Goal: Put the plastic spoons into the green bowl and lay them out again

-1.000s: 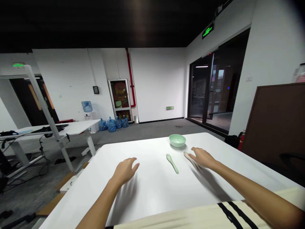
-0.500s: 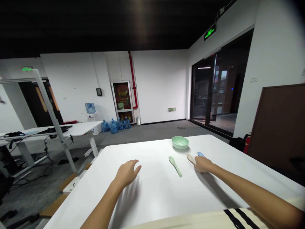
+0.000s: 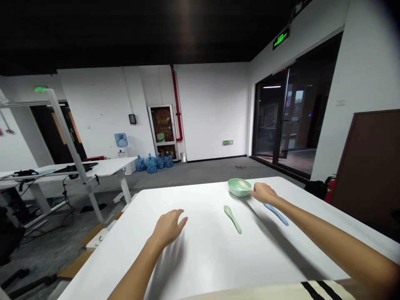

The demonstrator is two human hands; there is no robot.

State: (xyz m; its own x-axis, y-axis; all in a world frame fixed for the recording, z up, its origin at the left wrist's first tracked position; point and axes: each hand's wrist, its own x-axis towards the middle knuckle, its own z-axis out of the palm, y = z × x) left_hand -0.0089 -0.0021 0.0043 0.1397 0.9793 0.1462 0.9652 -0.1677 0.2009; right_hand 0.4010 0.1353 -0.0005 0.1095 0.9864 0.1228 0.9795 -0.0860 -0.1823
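My right hand (image 3: 264,193) is closed on the handle of a beige spoon (image 3: 243,184), whose scoop end lies inside the green bowl (image 3: 239,187) at the far side of the white table (image 3: 203,250). A blue spoon (image 3: 276,214) lies on the table just under my right forearm. A green spoon (image 3: 233,218) lies left of it, between my hands. My left hand (image 3: 168,228) rests flat on the table, fingers spread, holding nothing.
A brown panel (image 3: 368,162) stands to the right of the table. To the left are a white desk (image 3: 103,164) with cables and a slanted metal frame (image 3: 75,156). Blue water bottles (image 3: 153,161) stand by the far wall. Glass doors (image 3: 281,121) are at the right.
My right hand picked the beige spoon up from the table and carried it forward to the bowl, uncovering the blue spoon. My left hand stayed in place.
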